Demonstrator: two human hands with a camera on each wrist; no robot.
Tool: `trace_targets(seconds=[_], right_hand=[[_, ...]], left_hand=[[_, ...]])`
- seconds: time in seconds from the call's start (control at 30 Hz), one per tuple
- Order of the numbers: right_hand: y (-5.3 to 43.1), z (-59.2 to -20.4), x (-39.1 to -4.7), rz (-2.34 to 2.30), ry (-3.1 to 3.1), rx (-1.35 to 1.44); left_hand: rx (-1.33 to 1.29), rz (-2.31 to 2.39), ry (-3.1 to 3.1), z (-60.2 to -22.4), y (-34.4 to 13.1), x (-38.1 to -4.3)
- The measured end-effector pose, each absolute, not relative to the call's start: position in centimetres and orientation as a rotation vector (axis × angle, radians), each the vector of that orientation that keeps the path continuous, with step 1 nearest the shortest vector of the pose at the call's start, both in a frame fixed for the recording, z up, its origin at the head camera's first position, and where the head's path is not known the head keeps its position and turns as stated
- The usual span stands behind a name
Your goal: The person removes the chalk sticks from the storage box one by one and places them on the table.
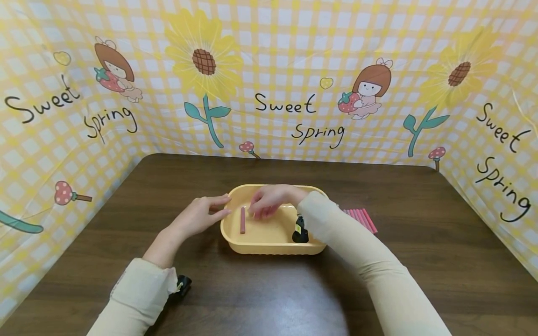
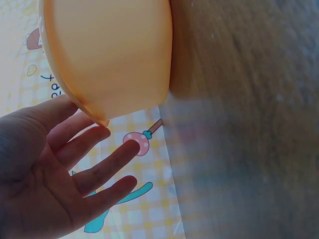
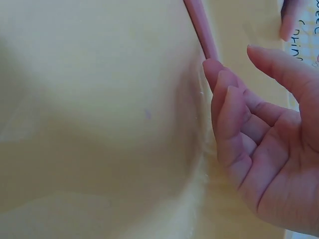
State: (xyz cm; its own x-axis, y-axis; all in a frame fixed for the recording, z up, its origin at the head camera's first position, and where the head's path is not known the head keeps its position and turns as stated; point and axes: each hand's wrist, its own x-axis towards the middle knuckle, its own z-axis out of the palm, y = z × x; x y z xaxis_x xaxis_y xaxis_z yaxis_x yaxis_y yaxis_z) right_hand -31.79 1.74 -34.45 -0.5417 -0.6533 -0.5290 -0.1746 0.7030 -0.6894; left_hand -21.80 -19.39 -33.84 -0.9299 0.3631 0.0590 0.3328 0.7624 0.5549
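Observation:
A slim dusky-pink stick [image 1: 242, 220] lies upright in the head view on the floor of a yellow oval basin [image 1: 273, 249], near its left end. My right hand [image 1: 269, 201] is inside the basin, just right of the stick. In the right wrist view its fingers are loosely bent, the thumb stands apart, and the index fingertip is right at the end of the stick [image 3: 202, 30]. My left hand [image 1: 197, 215] rests its fingertips on the basin's left rim. Seen from the left wrist, its fingers are spread and relaxed beside the basin wall [image 2: 109, 55].
Several pink sticks [image 1: 362, 219] lie side by side on the brown table [image 1: 269, 289] right of the basin, partly hidden by my right sleeve [image 1: 349, 238]. Yellow checked cloth [image 1: 269, 60] hangs around the table's back and sides. Black wrist cameras [image 1: 300, 231] hang under both cuffs.

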Motion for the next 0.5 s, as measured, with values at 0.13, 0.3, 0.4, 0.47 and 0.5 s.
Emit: trace_targets(seconds=[0.13, 0.3, 0.4, 0.47, 0.5], right_hand=[[1.2, -34.9, -31.7, -0.725, 2.072, -0.613], [0.6, -35.1, -31.5, -0.691, 2.082, -0.603], [0.2, -35.0, -31.3, -0.682, 2.103, -0.613], [0.1, -35.1, -31.3, -0.682, 2.122, -0.616], [0.0, -35.2, -31.3, -0.684, 2.133, -0.617]], left_hand=[[0.573, 0.895, 2.904, -33.9, -19.4, -21.8], [0.567, 0.89, 2.9, -33.9, -19.4, -21.8], [0.57, 0.888, 2.9, -33.9, -19.4, -21.8], [0.574, 0.884, 2.903, -33.8, -19.4, -21.8], [0.575, 0.882, 2.904, -33.8, -19.4, -21.8]])
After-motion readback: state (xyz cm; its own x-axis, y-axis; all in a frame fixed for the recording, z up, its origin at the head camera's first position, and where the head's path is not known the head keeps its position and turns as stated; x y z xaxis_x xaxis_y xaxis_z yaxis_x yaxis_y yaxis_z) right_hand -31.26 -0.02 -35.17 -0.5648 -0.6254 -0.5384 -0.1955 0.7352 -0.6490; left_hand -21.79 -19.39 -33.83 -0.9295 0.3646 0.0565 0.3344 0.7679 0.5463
